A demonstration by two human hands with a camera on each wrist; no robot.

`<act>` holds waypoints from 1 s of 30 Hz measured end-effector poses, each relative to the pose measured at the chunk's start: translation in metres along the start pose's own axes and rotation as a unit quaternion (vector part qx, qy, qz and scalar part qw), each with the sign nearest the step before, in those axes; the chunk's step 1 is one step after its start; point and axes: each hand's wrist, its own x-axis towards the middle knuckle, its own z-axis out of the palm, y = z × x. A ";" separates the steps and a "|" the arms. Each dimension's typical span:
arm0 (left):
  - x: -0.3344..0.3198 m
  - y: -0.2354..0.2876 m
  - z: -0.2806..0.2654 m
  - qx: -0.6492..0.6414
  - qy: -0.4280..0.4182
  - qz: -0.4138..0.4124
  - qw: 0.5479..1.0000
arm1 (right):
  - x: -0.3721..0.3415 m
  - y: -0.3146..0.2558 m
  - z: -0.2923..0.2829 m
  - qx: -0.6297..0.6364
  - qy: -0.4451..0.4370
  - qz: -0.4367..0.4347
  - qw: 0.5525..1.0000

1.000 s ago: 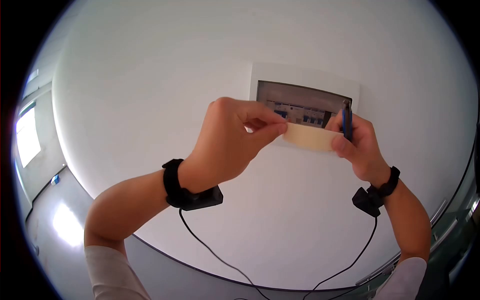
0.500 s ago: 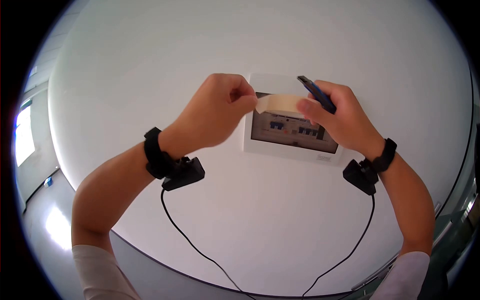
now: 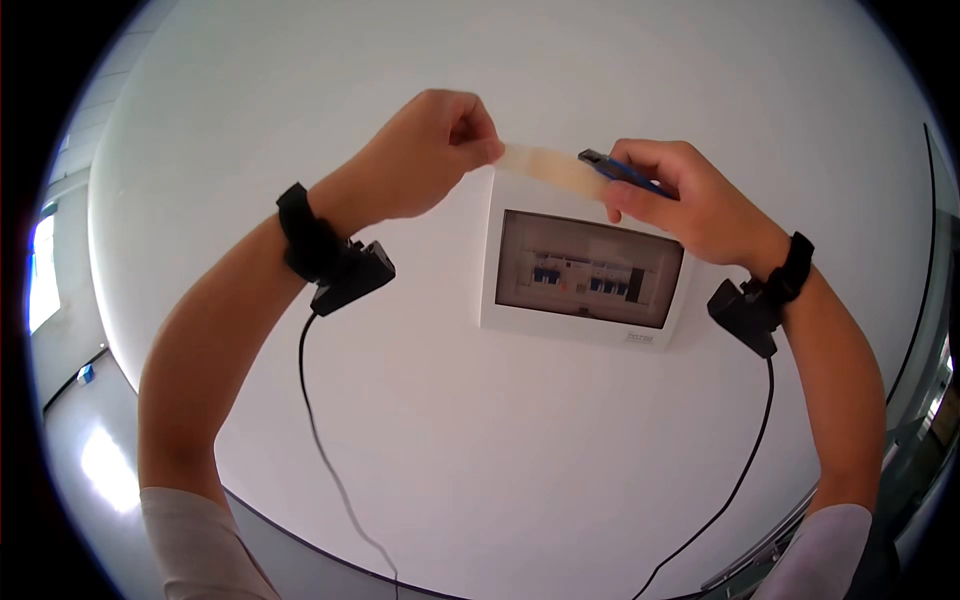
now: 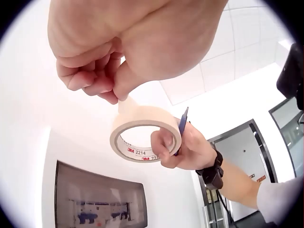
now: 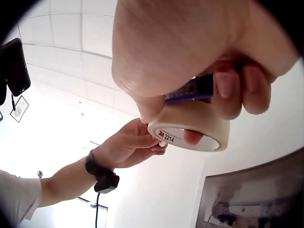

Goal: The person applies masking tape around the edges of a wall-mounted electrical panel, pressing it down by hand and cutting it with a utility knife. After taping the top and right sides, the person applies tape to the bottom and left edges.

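Note:
My left hand (image 3: 425, 155) pinches the free end of a cream masking tape roll (image 4: 147, 114) between thumb and fingertips. My right hand (image 3: 690, 200) grips the roll itself, with a finger through its core and the thumb on its outer side, as the right wrist view shows. The same hand also holds a blue utility knife (image 3: 625, 172), its dark tip pointing up and left in the head view. A short strip of tape spans the gap between the hands. Both hands are raised near the top edge of a white breaker box (image 3: 490, 260).
The box is set in a white wall (image 3: 480, 450), with blue-switched breakers (image 3: 608, 282) behind its dark tinted cover. Black cables (image 3: 740, 490) hang from the wrist cameras. At the far left are a window (image 3: 43, 270) and shiny floor (image 3: 110, 470).
Both hands have risen, from in front of the box's cover to near its top edge. The knife has tilted from upright to pointing left. The box now shows almost whole, lower in the view.

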 end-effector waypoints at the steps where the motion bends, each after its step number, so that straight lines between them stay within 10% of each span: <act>1: 0.002 0.003 -0.002 0.001 0.004 0.003 1.000 | 0.001 -0.001 -0.004 -0.004 0.001 -0.003 1.000; 5: -0.007 0.016 -0.002 0.049 0.027 0.026 0.998 | -0.002 0.021 -0.007 -0.051 0.030 -0.046 0.997; 11: -0.005 -0.001 0.011 0.071 0.031 0.029 0.997 | -0.006 -0.013 -0.007 -0.266 0.064 0.178 0.945; 17: 0.009 -0.023 0.003 0.097 0.052 0.054 0.992 | -0.033 0.010 -0.046 -0.124 0.017 0.063 0.990; 22: 0.016 -0.030 -0.005 0.091 0.054 0.033 0.994 | -0.072 0.017 -0.078 0.126 -0.076 0.127 0.981; 30: 0.014 -0.040 0.019 0.099 0.022 -0.014 0.995 | -0.083 0.040 -0.080 -0.043 0.004 0.183 0.982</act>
